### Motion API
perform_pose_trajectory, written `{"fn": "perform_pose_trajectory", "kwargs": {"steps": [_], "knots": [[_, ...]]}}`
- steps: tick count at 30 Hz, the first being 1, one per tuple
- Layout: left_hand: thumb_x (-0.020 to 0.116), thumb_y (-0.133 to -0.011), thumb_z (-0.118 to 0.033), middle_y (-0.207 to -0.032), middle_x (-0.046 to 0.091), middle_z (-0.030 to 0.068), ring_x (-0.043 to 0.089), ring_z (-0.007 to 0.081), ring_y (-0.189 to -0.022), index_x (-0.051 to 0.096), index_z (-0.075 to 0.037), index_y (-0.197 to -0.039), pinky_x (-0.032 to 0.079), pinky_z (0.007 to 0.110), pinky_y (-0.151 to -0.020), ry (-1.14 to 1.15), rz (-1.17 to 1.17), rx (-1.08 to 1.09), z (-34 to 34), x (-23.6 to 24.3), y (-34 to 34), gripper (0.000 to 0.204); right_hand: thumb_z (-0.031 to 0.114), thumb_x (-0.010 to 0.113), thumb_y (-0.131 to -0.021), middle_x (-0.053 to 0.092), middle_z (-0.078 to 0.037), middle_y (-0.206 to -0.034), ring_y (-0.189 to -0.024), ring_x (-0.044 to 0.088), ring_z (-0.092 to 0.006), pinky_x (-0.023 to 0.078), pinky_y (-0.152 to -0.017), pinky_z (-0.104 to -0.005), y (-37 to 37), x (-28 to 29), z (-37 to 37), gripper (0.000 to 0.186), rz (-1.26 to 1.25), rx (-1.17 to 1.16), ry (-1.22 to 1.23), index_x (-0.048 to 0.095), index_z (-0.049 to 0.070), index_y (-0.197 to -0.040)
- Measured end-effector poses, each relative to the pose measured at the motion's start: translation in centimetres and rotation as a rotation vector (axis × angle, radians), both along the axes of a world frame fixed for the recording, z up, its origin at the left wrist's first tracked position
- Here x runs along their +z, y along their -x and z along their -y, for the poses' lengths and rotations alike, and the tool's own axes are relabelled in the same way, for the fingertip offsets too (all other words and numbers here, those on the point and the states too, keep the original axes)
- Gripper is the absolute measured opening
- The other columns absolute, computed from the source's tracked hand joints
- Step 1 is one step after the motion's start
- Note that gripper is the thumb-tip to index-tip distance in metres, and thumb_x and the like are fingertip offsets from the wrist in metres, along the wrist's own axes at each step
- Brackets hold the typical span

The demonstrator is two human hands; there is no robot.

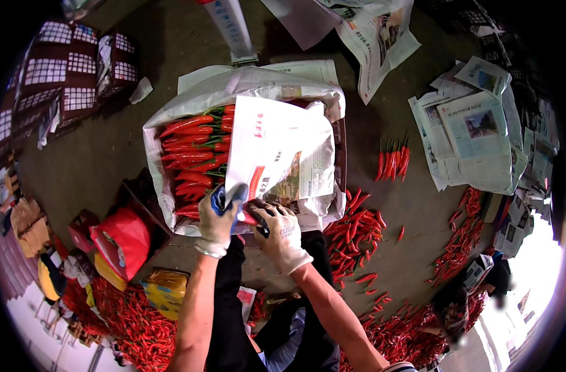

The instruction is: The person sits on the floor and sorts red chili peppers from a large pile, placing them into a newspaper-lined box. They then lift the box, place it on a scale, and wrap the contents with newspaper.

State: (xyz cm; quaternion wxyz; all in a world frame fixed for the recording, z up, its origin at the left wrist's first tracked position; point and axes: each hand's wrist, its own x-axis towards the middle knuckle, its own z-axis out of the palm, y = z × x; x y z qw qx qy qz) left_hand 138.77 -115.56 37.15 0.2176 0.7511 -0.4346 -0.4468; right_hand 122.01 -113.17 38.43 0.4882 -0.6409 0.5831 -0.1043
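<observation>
The thin, limp, easily torn newspaper sheet (276, 155) over the chillies (193, 155) is pinched at its near edge by the gloved left hand (219, 220) and right hand (281, 232).

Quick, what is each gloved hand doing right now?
Left hand: closed, pinching the newspaper sheet by its lower edge.
Right hand: fingers curled at the same edge; its grip cannot be told.

Floor: a bare grey-brown concrete floor (103, 155) is being seen throughout.
Newspapers: loose sheets (475, 133) are being left spread at the right and top.
Crates: dark lattice crates (60, 74) are being stacked upper left.
Peppers: red heaps (134, 328) are being piled along the lower edge.
Light: bright daylight (530, 273) is being let in lower right.
</observation>
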Motion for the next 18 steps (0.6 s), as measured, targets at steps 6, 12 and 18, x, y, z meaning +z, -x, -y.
{"fn": "perform_pose_trajectory", "kwargs": {"steps": [6,12,18], "knots": [[0.067,-0.079,-0.006,-0.074,0.065,0.0187,0.063,0.0304,-0.064,0.067,0.0,-0.089,0.047,0.038,-0.062,0.022,0.219,0.185,1.7,-3.3,-1.3,0.012,0.011,0.07,-0.066,0.054,-0.024,-0.124,-0.116,0.052,-0.0369,0.041,-0.099,-0.0457,3.3,-1.0,1.7,0.064,0.32,-0.48,0.3,0.051,-0.001,-0.126],[0.071,-0.076,-0.015,-0.084,0.068,0.0167,0.067,0.0315,-0.075,0.067,-0.006,-0.104,0.052,0.039,-0.069,0.064,0.26,0.109,1.3,-3.7,-1.8,0.03,0.043,0.073,-0.073,0.034,-0.021,-0.146,-0.132,0.032,-0.0411,0.024,-0.11,-0.053,-0.2,-2.3,12.2,0.085,-0.451,0.019,0.579,0.038,0.007,-0.141],[0.069,-0.085,-0.009,-0.106,0.065,0.0151,0.064,0.026,-0.095,0.061,0.001,-0.112,0.053,0.034,-0.08,0.383,0.087,0.254,-3.3,2.1,-4.8,0.029,0.041,0.066,-0.078,0.031,-0.019,-0.148,-0.137,0.029,-0.0361,0.018,-0.112,-0.0527,-5.7,-7.3,11.3,0.076,-0.624,-0.021,0.623,0.04,0.008,-0.141]]}}
